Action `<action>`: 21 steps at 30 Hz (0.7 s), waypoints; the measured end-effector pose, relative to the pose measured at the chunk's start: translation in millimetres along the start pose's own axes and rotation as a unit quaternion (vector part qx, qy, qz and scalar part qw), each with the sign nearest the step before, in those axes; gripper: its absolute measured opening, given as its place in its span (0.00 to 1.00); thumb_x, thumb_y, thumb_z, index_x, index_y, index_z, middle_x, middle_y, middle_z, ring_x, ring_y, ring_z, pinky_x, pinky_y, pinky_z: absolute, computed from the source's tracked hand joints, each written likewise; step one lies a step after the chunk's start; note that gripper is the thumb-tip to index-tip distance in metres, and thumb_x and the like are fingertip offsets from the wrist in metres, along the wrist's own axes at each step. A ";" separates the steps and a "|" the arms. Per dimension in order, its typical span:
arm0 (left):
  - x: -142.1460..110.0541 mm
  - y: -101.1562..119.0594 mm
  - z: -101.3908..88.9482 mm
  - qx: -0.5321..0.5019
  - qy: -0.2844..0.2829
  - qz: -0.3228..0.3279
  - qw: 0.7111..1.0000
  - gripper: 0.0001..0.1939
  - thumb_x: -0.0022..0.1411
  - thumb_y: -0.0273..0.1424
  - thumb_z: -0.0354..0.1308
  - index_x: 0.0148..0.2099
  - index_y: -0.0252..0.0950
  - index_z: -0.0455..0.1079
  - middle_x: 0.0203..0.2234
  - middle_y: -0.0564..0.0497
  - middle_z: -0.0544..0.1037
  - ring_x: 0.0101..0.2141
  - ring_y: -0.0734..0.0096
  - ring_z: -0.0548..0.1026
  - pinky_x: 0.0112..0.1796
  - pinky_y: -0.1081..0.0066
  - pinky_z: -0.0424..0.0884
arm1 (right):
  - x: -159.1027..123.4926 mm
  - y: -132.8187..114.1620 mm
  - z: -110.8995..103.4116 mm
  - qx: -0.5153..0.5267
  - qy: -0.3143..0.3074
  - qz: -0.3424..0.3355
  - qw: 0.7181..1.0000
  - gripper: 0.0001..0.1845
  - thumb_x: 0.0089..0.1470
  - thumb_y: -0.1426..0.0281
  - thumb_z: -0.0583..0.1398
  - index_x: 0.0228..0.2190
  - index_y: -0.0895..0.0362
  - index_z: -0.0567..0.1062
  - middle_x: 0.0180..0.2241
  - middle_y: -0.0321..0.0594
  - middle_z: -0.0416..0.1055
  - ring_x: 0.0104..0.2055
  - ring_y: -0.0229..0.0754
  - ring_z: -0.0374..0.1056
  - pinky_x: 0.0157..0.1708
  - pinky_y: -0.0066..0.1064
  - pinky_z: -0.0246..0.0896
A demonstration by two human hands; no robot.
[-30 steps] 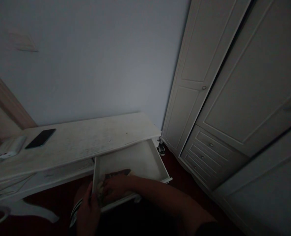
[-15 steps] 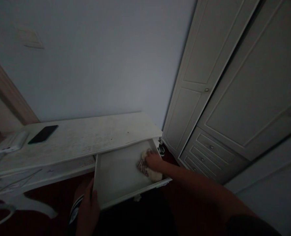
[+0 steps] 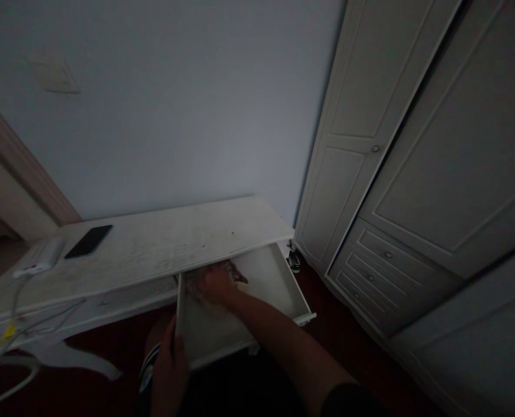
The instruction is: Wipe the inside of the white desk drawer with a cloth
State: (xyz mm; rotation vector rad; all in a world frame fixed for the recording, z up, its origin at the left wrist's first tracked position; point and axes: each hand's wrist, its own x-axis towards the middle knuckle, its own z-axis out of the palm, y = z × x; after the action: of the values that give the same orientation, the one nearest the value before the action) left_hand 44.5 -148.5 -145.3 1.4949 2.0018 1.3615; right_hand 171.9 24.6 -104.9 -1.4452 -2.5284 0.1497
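A white drawer (image 3: 266, 284) is pulled out from a white desk (image 3: 192, 226). My right hand (image 3: 214, 284) is inside it at the back left corner, closed on a patterned cloth (image 3: 235, 273) pressed against the drawer bottom. The hand and part of the cloth are smeared by motion. At the drawer's left side, my left hand (image 3: 170, 359) grips the side panel near the front. Its fingers are dim and partly hidden.
On the desk's left lie a dark phone (image 3: 88, 241) and a white power strip (image 3: 42, 256) with a cable. A white wardrobe (image 3: 348, 174) stands to the right. A shoe (image 3: 293, 262) sits on the dark red floor beside the desk.
My right hand has moved the cloth from the drawer's right side across to its back left corner. My left hand stays on the drawer's side. The view has shifted slightly.
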 end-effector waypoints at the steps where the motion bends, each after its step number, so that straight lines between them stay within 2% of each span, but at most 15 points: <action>1: -0.2 0.7 -0.2 0.001 -0.002 0.000 1.000 0.29 0.69 0.46 0.44 0.64 0.35 0.66 0.59 0.38 0.73 0.61 0.49 0.69 0.62 0.49 0.65 | -3.7 -13.7 6.5 0.007 0.011 -0.028 1.000 0.23 0.63 0.58 0.58 0.49 0.62 0.78 0.54 0.58 0.73 0.57 0.57 0.68 0.56 0.49 0.65; 3: -0.6 2.5 -0.5 0.005 -0.009 -0.010 1.000 0.30 0.69 0.46 0.44 0.64 0.36 0.66 0.58 0.38 0.74 0.59 0.50 0.72 0.61 0.51 0.67 | -14.9 -26.8 15.1 0.013 0.026 -0.079 0.996 0.34 0.59 0.50 0.61 0.54 0.64 0.74 0.59 0.62 0.68 0.60 0.63 0.65 0.55 0.53 0.65; 6: -1.1 5.2 -0.4 0.006 -0.001 -0.023 1.000 0.30 0.70 0.46 0.43 0.65 0.35 0.65 0.57 0.37 0.75 0.57 0.50 0.74 0.59 0.51 0.69 | -34.8 -10.2 12.6 0.000 -0.019 -0.168 0.986 0.41 0.54 0.46 0.64 0.58 0.61 0.70 0.65 0.63 0.61 0.61 0.66 0.63 0.54 0.57 0.66; 8: -1.1 5.5 -0.1 0.006 0.001 -0.022 1.000 0.29 0.70 0.46 0.43 0.64 0.36 0.66 0.56 0.38 0.76 0.57 0.50 0.74 0.59 0.51 0.69 | -48.1 14.8 1.8 -0.011 -0.079 -0.249 0.965 0.38 0.54 0.51 0.66 0.60 0.56 0.70 0.67 0.59 0.58 0.62 0.64 0.64 0.54 0.55 0.65; 10: -0.9 4.2 0.4 0.007 -0.002 -0.016 1.000 0.28 0.70 0.46 0.44 0.64 0.38 0.66 0.56 0.40 0.76 0.57 0.51 0.74 0.59 0.51 0.69 | -61.6 42.0 -12.5 -0.009 -0.147 -0.331 0.932 0.31 0.55 0.57 0.67 0.58 0.52 0.72 0.67 0.53 0.59 0.62 0.60 0.64 0.56 0.50 0.65; 12: -0.7 1.9 1.3 0.010 -0.004 -0.011 1.000 0.28 0.70 0.45 0.44 0.64 0.39 0.67 0.57 0.41 0.76 0.56 0.52 0.74 0.59 0.51 0.69 | -75.0 67.9 -27.2 0.004 -0.202 -0.369 0.907 0.26 0.54 0.62 0.68 0.54 0.51 0.76 0.64 0.48 0.64 0.61 0.54 0.66 0.57 0.43 0.64; 14: -0.5 -0.7 2.2 0.013 -0.003 -0.011 1.000 0.28 0.70 0.46 0.44 0.64 0.39 0.67 0.57 0.41 0.75 0.57 0.51 0.74 0.60 0.50 0.68 | -87.1 91.9 -40.1 0.009 -0.224 -0.347 0.911 0.23 0.52 0.65 0.69 0.50 0.51 0.78 0.62 0.46 0.66 0.60 0.52 0.67 0.57 0.40 0.63; 16: -0.1 -3.3 2.6 0.014 -0.004 -0.013 1.000 0.29 0.70 0.46 0.44 0.65 0.38 0.66 0.57 0.40 0.76 0.58 0.50 0.73 0.61 0.48 0.67 | -95.5 113.2 -49.6 -0.005 -0.207 -0.275 0.939 0.24 0.51 0.65 0.69 0.51 0.52 0.78 0.62 0.48 0.66 0.60 0.54 0.66 0.57 0.42 0.63; 19: 1.1 -9.1 2.0 0.010 -0.011 -0.013 1.000 0.29 0.70 0.46 0.44 0.65 0.38 0.66 0.58 0.39 0.75 0.61 0.49 0.71 0.63 0.47 0.65 | -96.1 135.5 -55.6 -0.029 -0.123 -0.095 0.987 0.29 0.52 0.64 0.67 0.55 0.56 0.74 0.63 0.54 0.64 0.62 0.59 0.63 0.60 0.47 0.60; 21: 1.7 -14.3 1.4 0.006 -0.007 -0.009 1.000 0.28 0.70 0.46 0.46 0.64 0.38 0.67 0.60 0.39 0.73 0.64 0.48 0.67 0.65 0.46 0.62 | -86.8 141.0 -55.0 -0.033 -0.067 0.017 0.997 0.29 0.56 0.64 0.64 0.58 0.60 0.70 0.63 0.61 0.63 0.63 0.62 0.61 0.60 0.51 0.59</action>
State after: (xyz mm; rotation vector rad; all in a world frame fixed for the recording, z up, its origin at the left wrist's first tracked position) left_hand 36.4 -146.5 -157.2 1.4835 2.0130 1.3311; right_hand 345.9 20.6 -92.0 -1.5535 -2.6387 0.1773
